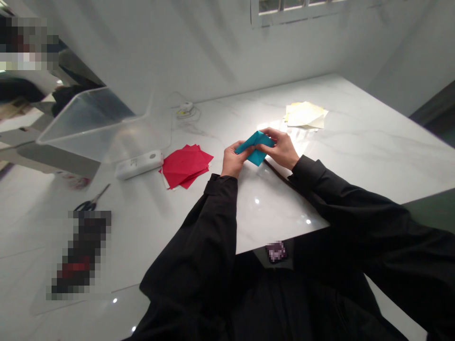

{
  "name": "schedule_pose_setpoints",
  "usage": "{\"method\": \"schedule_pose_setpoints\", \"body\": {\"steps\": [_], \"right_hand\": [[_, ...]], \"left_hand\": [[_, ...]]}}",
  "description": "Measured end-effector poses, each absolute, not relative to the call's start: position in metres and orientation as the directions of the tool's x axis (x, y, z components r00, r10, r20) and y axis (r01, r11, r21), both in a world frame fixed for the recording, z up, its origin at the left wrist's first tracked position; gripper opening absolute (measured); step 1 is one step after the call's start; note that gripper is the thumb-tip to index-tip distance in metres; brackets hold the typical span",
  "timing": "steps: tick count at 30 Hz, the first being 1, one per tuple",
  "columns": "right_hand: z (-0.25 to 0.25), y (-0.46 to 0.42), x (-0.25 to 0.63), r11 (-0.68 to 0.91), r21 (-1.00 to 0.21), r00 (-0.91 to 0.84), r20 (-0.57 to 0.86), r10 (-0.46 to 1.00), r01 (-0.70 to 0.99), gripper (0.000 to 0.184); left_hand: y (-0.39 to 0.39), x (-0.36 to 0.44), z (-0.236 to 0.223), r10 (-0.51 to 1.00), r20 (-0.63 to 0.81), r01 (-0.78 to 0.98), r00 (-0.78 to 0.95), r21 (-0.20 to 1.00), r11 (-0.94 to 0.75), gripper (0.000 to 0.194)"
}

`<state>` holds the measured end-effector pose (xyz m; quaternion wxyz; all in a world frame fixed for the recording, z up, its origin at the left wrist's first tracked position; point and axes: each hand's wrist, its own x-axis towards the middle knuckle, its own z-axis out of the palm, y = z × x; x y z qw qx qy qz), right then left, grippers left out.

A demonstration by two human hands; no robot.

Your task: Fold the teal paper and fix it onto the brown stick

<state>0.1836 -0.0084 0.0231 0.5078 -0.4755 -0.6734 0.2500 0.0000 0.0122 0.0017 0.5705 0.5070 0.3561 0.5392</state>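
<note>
A piece of folded blue paper (259, 139), roughly diamond-shaped with creases meeting near its middle, is held up over the table between both hands. My left hand (232, 160) grips its left corner, thumb on the near face. From the right, my right hand (282, 148) pinches the other side, with the thumb pressed on the front and the fingers behind the top edge. Left of my hands lies a stack of red paper sheets (186, 166). Farther back on the right is a pile of pale yellow paper (306, 115) in bright light.
A clear plastic bin (106, 135) stands at the back left, with a white oblong device (140, 165) before it. Scissors (88, 204) lie left, near a blurred dark item (83, 251). A small white cabled object (186, 109) sits by the wall. The marble-patterned table (369, 142) reaches right.
</note>
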Motion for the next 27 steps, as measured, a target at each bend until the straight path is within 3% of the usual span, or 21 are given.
{"method": "schedule_pose_setpoints", "body": {"steps": [27], "right_hand": [[0.0255,-0.0103,0.182,0.43,-0.81,-0.031,0.457,0.889,0.397,0.028]], "left_hand": [[0.0121,-0.0009,0.0011,0.981,0.127,-0.248,0.147,0.965,-0.087,0.045]]}}
